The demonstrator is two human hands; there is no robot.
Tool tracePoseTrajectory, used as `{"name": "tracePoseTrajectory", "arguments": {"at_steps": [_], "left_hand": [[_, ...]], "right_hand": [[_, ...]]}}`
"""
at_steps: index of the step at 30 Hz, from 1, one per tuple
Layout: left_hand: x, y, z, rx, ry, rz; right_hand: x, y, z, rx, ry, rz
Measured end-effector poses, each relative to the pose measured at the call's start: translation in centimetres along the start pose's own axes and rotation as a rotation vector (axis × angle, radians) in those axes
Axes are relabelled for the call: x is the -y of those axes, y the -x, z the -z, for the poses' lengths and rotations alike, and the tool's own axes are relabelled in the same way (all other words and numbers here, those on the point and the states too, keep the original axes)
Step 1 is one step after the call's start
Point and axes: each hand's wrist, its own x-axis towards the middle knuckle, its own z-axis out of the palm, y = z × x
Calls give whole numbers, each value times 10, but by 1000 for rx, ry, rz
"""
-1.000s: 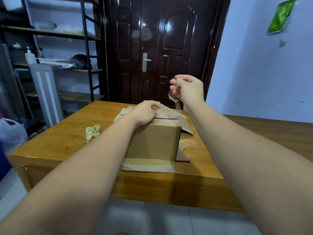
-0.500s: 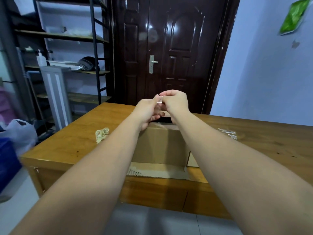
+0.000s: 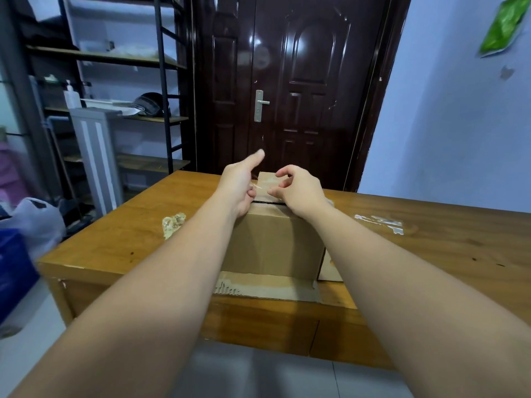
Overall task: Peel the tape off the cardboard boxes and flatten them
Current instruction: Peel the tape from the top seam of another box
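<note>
The cardboard box [image 3: 273,245] was plain tan, the tabletop [image 3: 431,254] honey-brown with wood grain. At twelve o'clock the door [image 3: 287,81] was glossy dark brown; at one o'clock, what seemed a green packet [image 3: 502,27] against the pale blue wall [image 3: 445,124].

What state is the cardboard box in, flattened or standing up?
Standing, not flattened: the box has an upright front wall on the table, and a top flap sticks up.
</note>
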Motion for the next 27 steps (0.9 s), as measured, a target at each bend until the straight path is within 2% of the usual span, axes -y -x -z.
{"name": "tracePoseTrajectory", "arguments": {"at_steps": [3,5,10,12,18,21,27], "left_hand": [[3,-4,4,-53,52,-76],[4,-7,7,-127,61,-83],[6,-14,4,-192,201,-46],[4,-13,1,-210,219,-51],[8,-16,-4,-144,-73,-139],[12,-13,-7,-46,-190,-187],[13,-14,-2,36,-294,-126]], "right_hand": [[-2,-1,3,141,-91,-6],[0,1,2,174,-108,16],[5,5,-5,165,252,135],[7,6,-7,172,304,153],[7,9,-6,178,306,139],[7,9,-6,176,304,161],[3,6,-3,133,90,87]]}}
